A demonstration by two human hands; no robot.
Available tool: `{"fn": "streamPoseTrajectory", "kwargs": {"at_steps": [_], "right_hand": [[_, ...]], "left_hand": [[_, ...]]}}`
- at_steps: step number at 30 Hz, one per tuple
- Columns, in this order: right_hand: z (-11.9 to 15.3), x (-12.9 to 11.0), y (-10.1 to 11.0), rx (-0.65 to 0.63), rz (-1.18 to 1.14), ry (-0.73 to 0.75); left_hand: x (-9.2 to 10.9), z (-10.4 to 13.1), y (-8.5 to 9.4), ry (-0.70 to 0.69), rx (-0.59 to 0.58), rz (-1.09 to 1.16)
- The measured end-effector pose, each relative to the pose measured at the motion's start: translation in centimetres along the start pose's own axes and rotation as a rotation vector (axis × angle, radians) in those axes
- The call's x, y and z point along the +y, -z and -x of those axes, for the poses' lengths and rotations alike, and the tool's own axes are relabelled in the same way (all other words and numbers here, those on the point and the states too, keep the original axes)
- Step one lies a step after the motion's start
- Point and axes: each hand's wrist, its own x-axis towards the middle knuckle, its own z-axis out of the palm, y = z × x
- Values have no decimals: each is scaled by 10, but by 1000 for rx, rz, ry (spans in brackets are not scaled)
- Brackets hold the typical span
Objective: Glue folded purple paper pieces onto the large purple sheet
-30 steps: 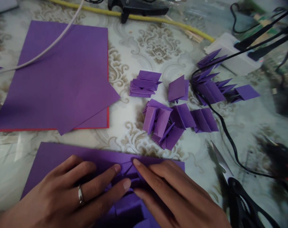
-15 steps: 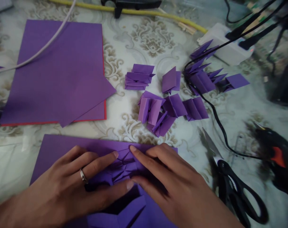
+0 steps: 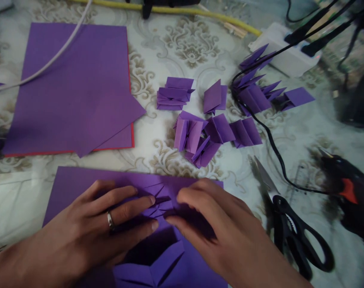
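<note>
A small folded purple paper piece (image 3: pixel 162 202) lies on a purple sheet (image 3: pixel 76 184) at the lower middle, between my two hands. My left hand (image 3: pixel 92 228), with a ring on one finger, grips its left side, fingertips pressed on the folds. At its right side, my right hand (image 3: pixel 217 224) is closed, thumb and index finger against the paper's edge. Part of the piece is hidden by the fingers. Just below it on the same sheet stands another folded purple piece (image 3: pixel 152 270), its flaps spread and partly cut off by the frame.
Several folded purple pieces (image 3: pixel 219 128) lie beyond my hands. Black-handled scissors (image 3: pixel 289 224) and a black glue gun (image 3: pixel 346 188) with a cord are at right. A white power strip (image 3: pixel 286 52) stands at the back right. Large purple sheets (image 3: pixel 74 88) lie at the back left under a white cable.
My right index finger has drawn back from the top of the folded piece and curled at its right side. My left fingers have shifted slightly right over the folds.
</note>
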Motion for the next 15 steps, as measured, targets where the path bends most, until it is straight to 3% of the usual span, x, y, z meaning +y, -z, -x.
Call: {"fn": "streamPoseTrajectory", "kwargs": {"at_steps": [3,9,15], "right_hand": [[-2,-4,5,-81,-73,48],[-4,-6,4,-93,-120,107],[-2,-7,3,-115,-120,125]], "left_hand": [[1,-8,5,0,-47,70],[9,-33,0,142,75,139],[14,-49,1,117,65,131]]}}
